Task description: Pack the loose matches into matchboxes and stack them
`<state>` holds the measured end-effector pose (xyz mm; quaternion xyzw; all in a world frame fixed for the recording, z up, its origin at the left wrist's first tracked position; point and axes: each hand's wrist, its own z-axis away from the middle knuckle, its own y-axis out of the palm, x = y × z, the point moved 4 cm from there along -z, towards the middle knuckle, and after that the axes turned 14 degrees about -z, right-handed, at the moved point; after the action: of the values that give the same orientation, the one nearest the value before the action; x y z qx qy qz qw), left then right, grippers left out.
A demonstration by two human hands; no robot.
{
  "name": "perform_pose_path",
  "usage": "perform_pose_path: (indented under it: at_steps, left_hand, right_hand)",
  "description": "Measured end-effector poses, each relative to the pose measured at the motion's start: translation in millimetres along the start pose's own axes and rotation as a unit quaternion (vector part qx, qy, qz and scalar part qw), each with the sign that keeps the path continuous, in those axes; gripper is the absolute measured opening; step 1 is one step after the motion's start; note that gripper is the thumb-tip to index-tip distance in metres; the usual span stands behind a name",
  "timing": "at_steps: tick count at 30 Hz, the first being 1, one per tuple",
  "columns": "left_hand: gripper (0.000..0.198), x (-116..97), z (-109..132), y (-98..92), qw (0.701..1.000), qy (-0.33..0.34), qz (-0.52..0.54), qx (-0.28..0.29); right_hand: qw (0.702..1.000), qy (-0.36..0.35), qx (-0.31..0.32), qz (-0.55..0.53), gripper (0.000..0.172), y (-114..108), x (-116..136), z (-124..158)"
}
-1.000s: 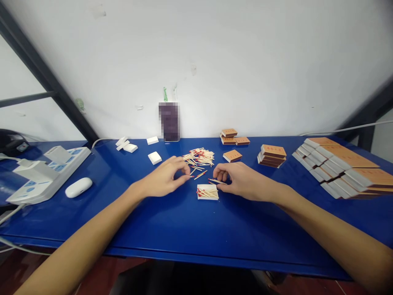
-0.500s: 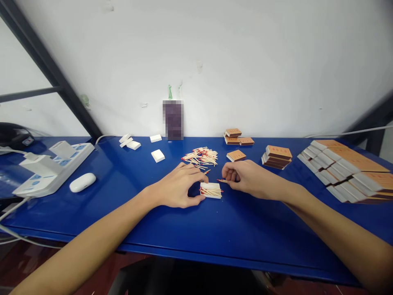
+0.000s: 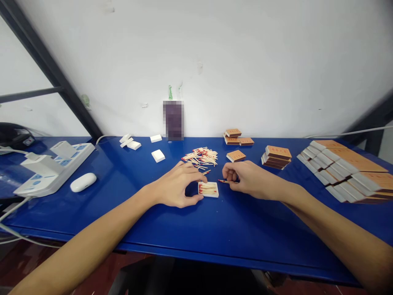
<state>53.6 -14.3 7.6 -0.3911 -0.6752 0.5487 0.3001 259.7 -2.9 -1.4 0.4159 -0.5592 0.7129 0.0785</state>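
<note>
A small white matchbox tray [image 3: 209, 189] with red-tipped matches in it lies on the blue table [image 3: 184, 229]. My left hand [image 3: 178, 186] grips the tray's left end between thumb and fingers. My right hand [image 3: 250, 179] is just right of the tray, pinching a single match [image 3: 223, 181] whose red tip points toward the tray. A loose pile of matches [image 3: 201, 157] lies just behind both hands.
Orange matchboxes [image 3: 236, 155] and small stacks [image 3: 274, 157] sit behind my right hand, a big layered stack [image 3: 346, 170] at far right. Empty white trays [image 3: 158, 155] lie back left. A white earbud case [image 3: 82, 182] and power strip [image 3: 52, 166] are at left.
My left hand moved from the loose matches to the tray and took hold of its left end. My right hand stayed beside the tray with a match in its fingers.
</note>
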Motion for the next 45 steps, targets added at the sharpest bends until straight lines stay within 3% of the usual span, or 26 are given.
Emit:
perform_pose_path:
  at_steps: [6, 15, 21, 29, 40, 45]
  left_hand:
    - [0.02, -3.7, -5.3, 4.7, 1.0, -0.014, 0.01, -0.012]
    - [0.016, -4.9, -13.6, -5.3, 0.994, -0.052, 0.012, 0.09]
    - [0.014, -10.3, -25.0, -13.2, 0.985, -0.028, -0.027, 0.169]
    - [0.012, -8.9, -34.1, -15.0, 0.985, 0.026, 0.017, 0.172]
    - [0.021, -27.0, -41.9, -24.3, 0.953, 0.085, -0.168, 0.239]
    - [0.019, -34.9, -43.5, -24.9, 0.952, 0.094, -0.208, 0.202]
  right_hand:
    - [0.998, 0.001, 0.007, 0.055, 0.017, 3.2, 2.6, 0.4]
    - [0.992, -0.005, 0.002, 0.127, 0.018, 5.1, -4.5, 0.3]
    - [0.995, -0.001, -0.007, 0.104, 0.019, 1.3, -2.2, -0.9]
    - [0.999, -0.012, -0.024, 0.032, 0.021, -1.0, 7.6, -0.9]
    - [0.997, -0.051, -0.045, 0.024, 0.023, 1.6, 9.2, -1.9]
    - [0.995, -0.068, -0.072, 0.012, 0.021, 1.1, 13.6, -2.5]
